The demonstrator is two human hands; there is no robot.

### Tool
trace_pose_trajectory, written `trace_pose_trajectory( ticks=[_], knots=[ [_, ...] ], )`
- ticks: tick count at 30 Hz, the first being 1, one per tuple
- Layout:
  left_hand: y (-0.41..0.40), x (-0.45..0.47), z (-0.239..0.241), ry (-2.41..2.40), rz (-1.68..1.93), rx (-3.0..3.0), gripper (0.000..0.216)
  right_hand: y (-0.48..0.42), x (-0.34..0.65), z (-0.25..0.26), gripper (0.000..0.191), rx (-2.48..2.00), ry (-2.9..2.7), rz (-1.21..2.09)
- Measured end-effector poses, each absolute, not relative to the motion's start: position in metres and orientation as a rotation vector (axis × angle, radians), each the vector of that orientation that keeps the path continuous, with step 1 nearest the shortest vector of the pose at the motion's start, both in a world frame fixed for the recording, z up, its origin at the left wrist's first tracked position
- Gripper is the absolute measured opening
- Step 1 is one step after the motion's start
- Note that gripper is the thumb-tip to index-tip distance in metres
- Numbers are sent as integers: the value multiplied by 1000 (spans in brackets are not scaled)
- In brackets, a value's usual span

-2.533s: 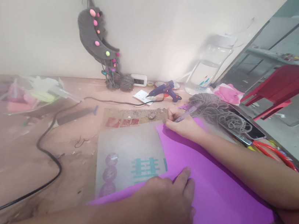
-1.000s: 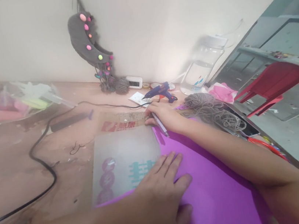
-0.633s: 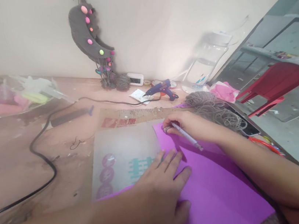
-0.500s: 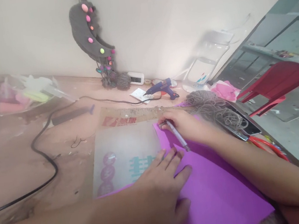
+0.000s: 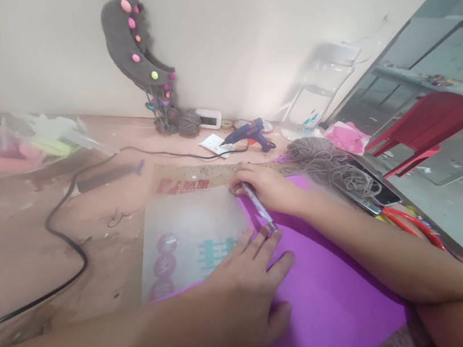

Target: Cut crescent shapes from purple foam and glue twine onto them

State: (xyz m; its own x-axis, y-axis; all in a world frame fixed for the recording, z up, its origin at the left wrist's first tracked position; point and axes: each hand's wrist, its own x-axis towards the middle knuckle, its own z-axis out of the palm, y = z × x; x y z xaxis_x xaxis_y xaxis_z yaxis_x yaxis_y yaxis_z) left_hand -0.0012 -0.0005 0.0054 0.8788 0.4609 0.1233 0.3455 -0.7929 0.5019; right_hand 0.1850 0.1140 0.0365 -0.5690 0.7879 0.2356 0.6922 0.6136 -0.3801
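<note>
My left hand point(image 5: 251, 285) lies flat with spread fingers across a bright purple sheet point(image 5: 332, 274), which could be paper or craft foam. At the sheet's upper left corner my right hand point(image 5: 263, 189) is closed around a slim pale-purple pen point(image 5: 258, 204). The pen's near end slants down close to my left fingertips; its other end is hidden by the right fingers. To the left of the purple sheet, partly covered by it and my left hand, is a whitish plastic sheet point(image 5: 181, 215) with teal and purple print.
Behind lie a blue glue gun point(image 5: 247, 134), its black cord point(image 5: 66, 237) and a clear jar point(image 5: 311, 96). Grey yarn point(image 5: 325, 166), a phone point(image 5: 382, 189) and red-handled scissors point(image 5: 413, 222) line the right edge. A crescent ornament point(image 5: 127, 44) hangs on the wall; a red chair point(image 5: 431, 122) stands right.
My right hand has shifted a little to the left and up along the sheet with the pen in it. My left hand stays flat on the sheet. The view has moved slightly.
</note>
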Motion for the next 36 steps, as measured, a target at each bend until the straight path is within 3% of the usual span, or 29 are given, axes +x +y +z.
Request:
trace_pose_trajectory(
  ticks=[7, 14, 20, 26, 32, 36],
  knots=[
    [1, -2, 7, 579, 303, 2559, 64, 114, 197, 50, 7, -1156, -2574, 570],
    [2, -2, 12, 576, 245, 2581, 64, 114, 185, 34, 14, -1137, -2493, 259],
    [3, -2, 9, 552, 262, 2589, 64, 108, 209, 62, 8, -1207, -2703, 672],
    [4, 1, 15, 564, 174, 2574, 64, 108, 191, 36, 14, -1216, -2494, 200],
    [4, -1, 14, 555, 172, 2566, 65, 110, 203, 54, 3, -1326, -2570, 567],
    [4, -2, 11, 550, 233, 2556, 65, 106, 201, 55, 9, -1322, -2529, 454]
  ],
)
